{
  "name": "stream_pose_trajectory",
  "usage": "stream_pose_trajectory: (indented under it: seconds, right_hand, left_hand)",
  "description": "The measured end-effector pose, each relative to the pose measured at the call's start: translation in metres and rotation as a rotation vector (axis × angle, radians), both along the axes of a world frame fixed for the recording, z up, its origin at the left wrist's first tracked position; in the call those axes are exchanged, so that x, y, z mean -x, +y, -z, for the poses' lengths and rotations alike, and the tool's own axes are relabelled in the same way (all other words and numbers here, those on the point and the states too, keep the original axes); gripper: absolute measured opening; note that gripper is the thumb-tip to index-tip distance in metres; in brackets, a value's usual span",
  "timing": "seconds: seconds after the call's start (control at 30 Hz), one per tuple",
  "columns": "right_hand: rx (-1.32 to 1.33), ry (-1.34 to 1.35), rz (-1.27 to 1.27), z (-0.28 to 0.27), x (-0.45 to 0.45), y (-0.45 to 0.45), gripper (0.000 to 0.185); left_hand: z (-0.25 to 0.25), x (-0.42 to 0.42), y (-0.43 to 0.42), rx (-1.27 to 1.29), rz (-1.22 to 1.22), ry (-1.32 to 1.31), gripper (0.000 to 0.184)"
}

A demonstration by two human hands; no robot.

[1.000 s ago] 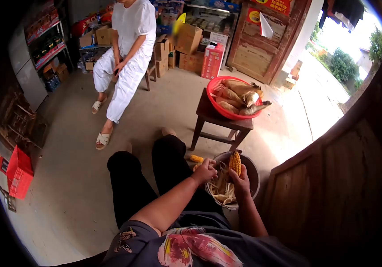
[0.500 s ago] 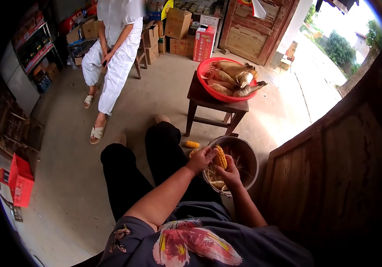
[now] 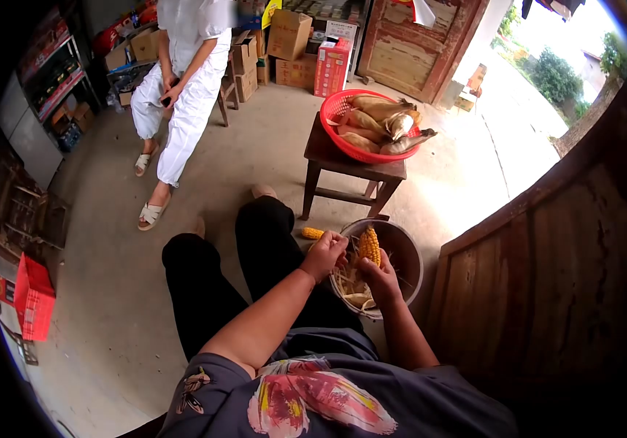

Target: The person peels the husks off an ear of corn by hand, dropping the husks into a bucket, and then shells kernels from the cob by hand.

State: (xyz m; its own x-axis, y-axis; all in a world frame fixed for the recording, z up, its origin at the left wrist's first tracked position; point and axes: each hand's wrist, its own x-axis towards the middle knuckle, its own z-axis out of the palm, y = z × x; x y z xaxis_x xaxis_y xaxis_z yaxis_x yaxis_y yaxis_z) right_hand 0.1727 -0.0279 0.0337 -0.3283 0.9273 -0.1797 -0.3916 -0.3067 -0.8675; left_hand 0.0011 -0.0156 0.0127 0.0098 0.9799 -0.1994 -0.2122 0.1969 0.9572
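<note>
A husked ear of corn (image 3: 369, 247) with yellow kernels stands tilted up over the bucket. My right hand (image 3: 381, 276) is closed around its lower end. Just left of the ear, apart from it, my left hand (image 3: 325, 257) has its fingers curled together; whether anything is pinched in them is hidden. Under both hands is a round bucket (image 3: 417, 271) with pale husks (image 3: 357, 298) inside. Another bare corn ear (image 3: 312, 233) lies on the floor beside my left hand, partly covered by it.
A red plastic basket (image 3: 335, 109) of unhusked corn (image 3: 363, 120) rests on a wooden stool (image 3: 317, 157) beyond the bucket. A wooden door (image 3: 525, 255) stands close on the right. A person in white (image 3: 189, 87) sits at the upper left, near cardboard boxes (image 3: 289, 35).
My left hand has come off the corn ear and moved slightly left. My right hand still holds the ear, now more upright and a little higher.
</note>
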Motion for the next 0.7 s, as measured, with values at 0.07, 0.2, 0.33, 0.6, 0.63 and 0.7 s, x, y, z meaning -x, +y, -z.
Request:
stream_pose_trajectory:
  seconds: [0.07,0.2,0.33,0.6,0.63,0.7]
  right_hand:
    - [0.0,-0.008,-0.027,0.003,0.0,-0.003,0.034]
    - [0.004,-0.114,-0.123,0.016,0.003,-0.011,0.041]
    - [0.038,-0.049,-0.155,0.025,0.003,-0.01,0.038]
    - [-0.015,0.138,0.043,-0.001,-0.004,0.007,0.028]
    - [-0.029,0.068,0.119,0.002,-0.006,0.012,0.025]
    - [-0.131,-0.213,0.141,0.005,-0.013,0.019,0.028]
  left_hand:
    - [-0.002,0.0,0.0,0.057,0.007,-0.062,0.035]
    - [0.01,-0.001,0.001,-0.118,0.166,0.299,0.043]
    - [0.045,-0.001,0.011,-0.227,0.106,0.37,0.021]
    - [0.033,-0.001,0.007,-0.059,0.024,0.322,0.034]
    - [0.029,-0.003,0.006,-0.049,0.003,0.158,0.036]
    - [0.021,-0.003,0.007,0.032,0.032,0.184,0.058]
